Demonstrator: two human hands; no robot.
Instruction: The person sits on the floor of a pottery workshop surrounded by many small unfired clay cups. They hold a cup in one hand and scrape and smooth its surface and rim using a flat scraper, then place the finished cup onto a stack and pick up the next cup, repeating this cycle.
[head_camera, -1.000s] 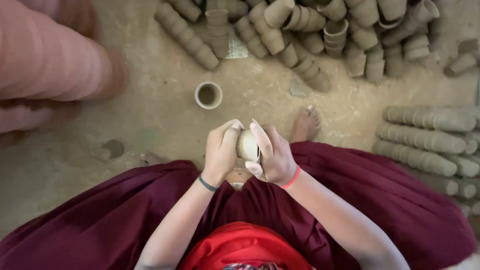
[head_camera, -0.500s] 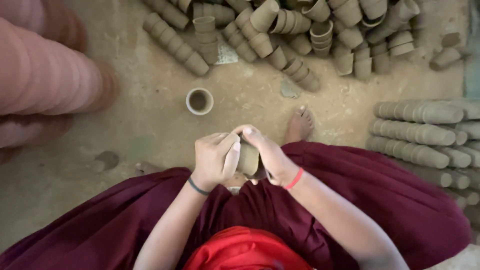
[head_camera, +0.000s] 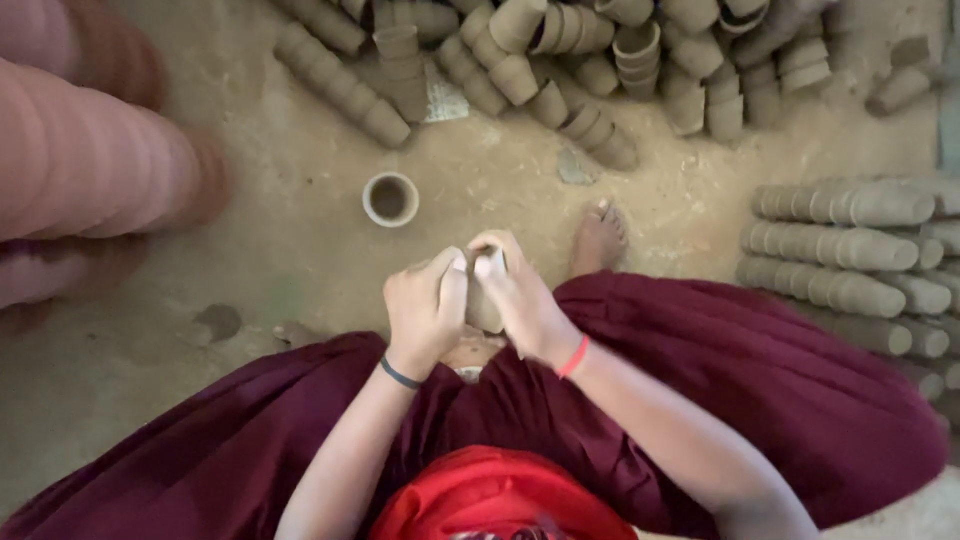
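Both of my hands are closed around one small grey clay cup (head_camera: 484, 305) held over my lap. My left hand (head_camera: 425, 310) wraps its left side, with a dark band on the wrist. My right hand (head_camera: 520, 295) covers its right side and top, with a red band on the wrist. Most of the cup is hidden by my fingers. A single clay cup (head_camera: 390, 199) stands upright on the dirt floor just beyond my hands.
Heaps of nested clay cups (head_camera: 560, 50) lie across the far floor. Stacked rows of cups (head_camera: 850, 250) lie on their sides at the right. Large pinkish stacks (head_camera: 90, 160) fill the left. My bare foot (head_camera: 598, 240) rests on the ground beyond my maroon skirt (head_camera: 760, 380).
My hands have turned the cup between them; its pale open end no longer shows and my fingers cover more of it. The view has shifted slightly.
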